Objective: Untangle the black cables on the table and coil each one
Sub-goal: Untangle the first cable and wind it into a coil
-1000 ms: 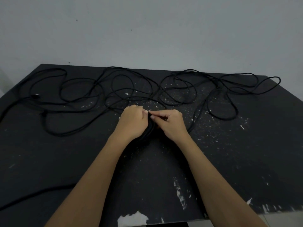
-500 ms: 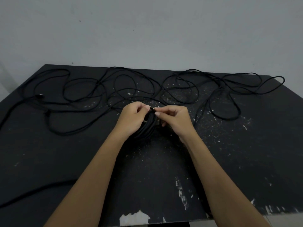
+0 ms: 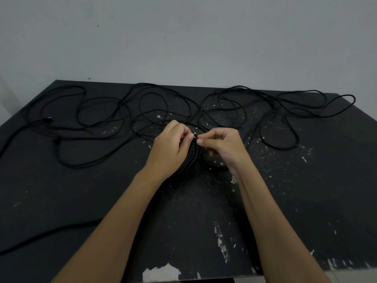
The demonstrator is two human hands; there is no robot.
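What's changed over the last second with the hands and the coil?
Both hands lifted a little and shifted slightly right, so the coil now shows more clearly below the left hand, which still grips it. The right hand keeps pinching the coil at its top. Nothing was let go. The loose cables on the table lie as before.

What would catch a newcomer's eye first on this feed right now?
The two hands meeting mid-table: the left hand grips a coiled cable while the right hand pinches the cable end at the coil's top. Behind them, loose black cables sprawl in overlapping loops across the far half of the table, with strands running out of view at the left. White chipped patches mark the near edge.
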